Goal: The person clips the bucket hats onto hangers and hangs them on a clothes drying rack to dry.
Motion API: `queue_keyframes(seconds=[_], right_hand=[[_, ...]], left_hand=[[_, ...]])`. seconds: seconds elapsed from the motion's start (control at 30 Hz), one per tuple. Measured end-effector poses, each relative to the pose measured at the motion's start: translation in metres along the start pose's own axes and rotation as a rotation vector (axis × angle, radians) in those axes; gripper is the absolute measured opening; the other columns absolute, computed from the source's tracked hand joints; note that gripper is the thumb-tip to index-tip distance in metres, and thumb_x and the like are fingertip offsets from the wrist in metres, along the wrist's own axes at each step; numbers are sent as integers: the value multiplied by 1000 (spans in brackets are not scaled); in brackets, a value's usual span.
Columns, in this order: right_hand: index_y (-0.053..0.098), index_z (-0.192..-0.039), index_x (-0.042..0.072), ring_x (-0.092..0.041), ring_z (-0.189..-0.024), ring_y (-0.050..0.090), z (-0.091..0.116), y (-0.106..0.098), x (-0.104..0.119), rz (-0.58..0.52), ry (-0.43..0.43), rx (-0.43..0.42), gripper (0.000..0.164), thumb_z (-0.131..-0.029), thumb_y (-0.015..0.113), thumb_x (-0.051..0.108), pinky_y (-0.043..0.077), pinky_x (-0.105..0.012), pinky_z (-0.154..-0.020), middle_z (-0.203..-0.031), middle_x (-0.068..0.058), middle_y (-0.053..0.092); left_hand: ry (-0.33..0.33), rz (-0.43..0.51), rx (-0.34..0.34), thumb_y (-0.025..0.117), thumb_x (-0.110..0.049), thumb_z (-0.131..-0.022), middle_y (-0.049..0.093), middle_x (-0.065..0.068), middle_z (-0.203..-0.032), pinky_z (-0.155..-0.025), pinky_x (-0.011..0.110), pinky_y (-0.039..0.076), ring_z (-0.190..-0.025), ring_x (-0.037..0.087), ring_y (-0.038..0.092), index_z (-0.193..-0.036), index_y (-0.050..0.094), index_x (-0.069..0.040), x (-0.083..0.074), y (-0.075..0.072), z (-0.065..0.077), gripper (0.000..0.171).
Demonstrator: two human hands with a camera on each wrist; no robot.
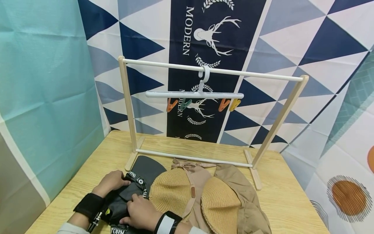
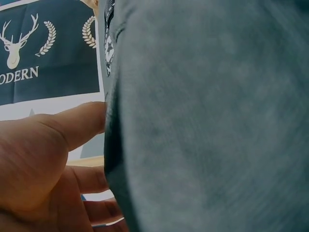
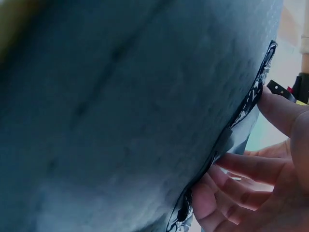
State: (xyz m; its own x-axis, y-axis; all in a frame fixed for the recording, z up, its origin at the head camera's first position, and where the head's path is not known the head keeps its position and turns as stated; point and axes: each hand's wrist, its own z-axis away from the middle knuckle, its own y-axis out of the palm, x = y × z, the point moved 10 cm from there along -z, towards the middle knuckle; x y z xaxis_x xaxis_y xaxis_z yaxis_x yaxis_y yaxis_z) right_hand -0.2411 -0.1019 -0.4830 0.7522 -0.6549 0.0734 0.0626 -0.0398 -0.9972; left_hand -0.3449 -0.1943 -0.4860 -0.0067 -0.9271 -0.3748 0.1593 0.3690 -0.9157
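Note:
A dark grey cap (image 1: 149, 170) with a black-and-white lettered band lies at the front left of the table, its brim toward the rack. My left hand (image 1: 112, 181) grips the cap's left side near the band. In the left wrist view, grey fabric (image 2: 207, 116) fills most of the picture, with thumb and fingers at its edge. Lower down, my right hand (image 1: 143, 211) pinches the cap's near side. The right wrist view shows thumb and fingers on the lettered trim (image 3: 248, 101) along the edge. Part of the cap is hidden under both hands.
Right of the cap lie two straw hats with beige cloth, one (image 1: 169, 187) beside the other (image 1: 220, 203). Behind them stands a wooden rack (image 1: 280, 120) with white bars. A white hanger (image 1: 193, 95) with several coloured clips hangs from its top bar. Patterned cloth covers the walls.

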Motion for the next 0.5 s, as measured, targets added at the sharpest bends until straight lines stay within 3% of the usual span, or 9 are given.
queue_keyframes(seconds=[0.2,0.5], right_hand=[[73,-98,18,-9,-75,57,-3,1,2,28,19,-15,43,-88,63,58,49,-19,-67,-92,2,60],[76,-92,23,-8,-72,55,-5,3,0,22,59,-11,27,-88,67,49,48,-20,-64,-89,4,59]], left_hand=[[3,8,-10,75,-31,-84,68,17,-87,-66,39,48,-74,25,61,-92,66,6,3,1,1,38],[-48,14,15,79,-25,-80,64,12,-84,-66,38,48,-73,24,59,-88,64,1,12,-1,4,31]])
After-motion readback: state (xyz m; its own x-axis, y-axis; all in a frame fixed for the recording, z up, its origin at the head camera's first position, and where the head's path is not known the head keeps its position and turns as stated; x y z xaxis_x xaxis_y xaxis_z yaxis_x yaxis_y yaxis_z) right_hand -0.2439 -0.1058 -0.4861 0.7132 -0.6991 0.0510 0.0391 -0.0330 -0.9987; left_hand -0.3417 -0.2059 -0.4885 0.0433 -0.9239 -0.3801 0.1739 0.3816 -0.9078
